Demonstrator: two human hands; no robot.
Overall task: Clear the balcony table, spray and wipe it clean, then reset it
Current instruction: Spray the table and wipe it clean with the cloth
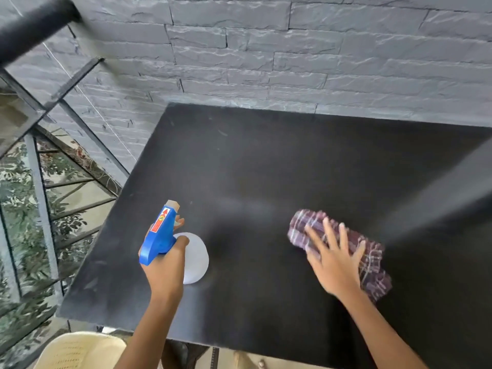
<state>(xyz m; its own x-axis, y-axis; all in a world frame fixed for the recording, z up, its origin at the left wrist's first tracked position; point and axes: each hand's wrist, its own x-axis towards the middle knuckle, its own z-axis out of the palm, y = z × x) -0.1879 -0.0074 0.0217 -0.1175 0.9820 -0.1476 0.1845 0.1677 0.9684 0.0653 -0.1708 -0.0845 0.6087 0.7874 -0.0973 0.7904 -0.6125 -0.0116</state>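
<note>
Black top: table (266,161) bare of items, matte, faint scuffs and dusty smears near far and left edges; pushed against grey stone wall (266,49).
Left hand: left hand (165,265) wrapped closed around neck of spray bottle (162,235), blue trigger head, white body; a finger sits by the trigger, nozzle aimed over the table middle.
Bottle spot: held just above near-left part of table; can't tell if base touches.
Right hand: right hand (335,259) flat, fingers spread, palm pressing down on cloth (343,251), not pinching it.
Cloth: purple plaid, bunched, lying on the near-right of the tabletop; blurred edges.
Mist: pale haze on surface between bottle and cloth, likely spray; unsure.
Done: clearing looks finished, nothing left on top.
In progress: spray and wipe, judged early to midway; far half looks unwiped.
Left: finish wiping whole top, put bottle and cloth away, reset table items (none in view).
Surroundings: metal railing (42,182) at left, cream plastic chair (80,350) below near edge.
</note>
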